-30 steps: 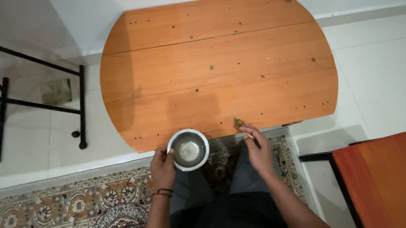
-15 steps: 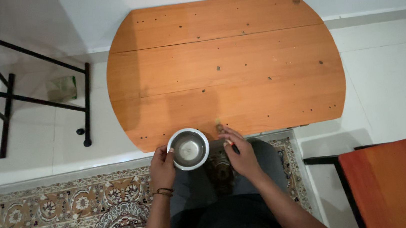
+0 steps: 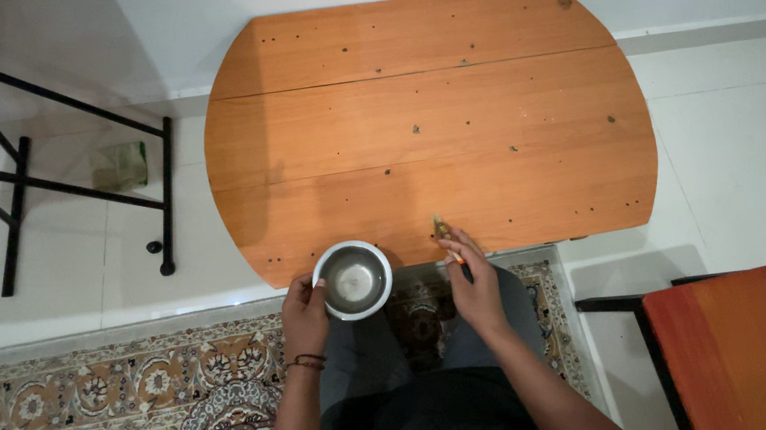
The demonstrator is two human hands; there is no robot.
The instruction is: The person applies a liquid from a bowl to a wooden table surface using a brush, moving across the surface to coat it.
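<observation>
A small round steel bowl (image 3: 353, 280) hangs at the near edge of the orange wooden table (image 3: 429, 115). My left hand (image 3: 302, 314) grips its left rim from below. My right hand (image 3: 474, 283) holds a thin brush-like tool (image 3: 447, 237) whose greenish tip rests on the tabletop just past the near edge, to the right of the bowl. Small dark specks and green crumbs are scattered over the tabletop. The bowl looks empty inside.
A patterned rug (image 3: 129, 412) lies under my legs. A black metal frame (image 3: 9, 178) stands on the white floor at left, with a small greenish packet (image 3: 120, 165) beside it. An orange-red bench top (image 3: 753, 347) sits at lower right.
My right hand swept the tool left toward the bowl along the table edge, then moved back right. The bowl stays held at the edge.
</observation>
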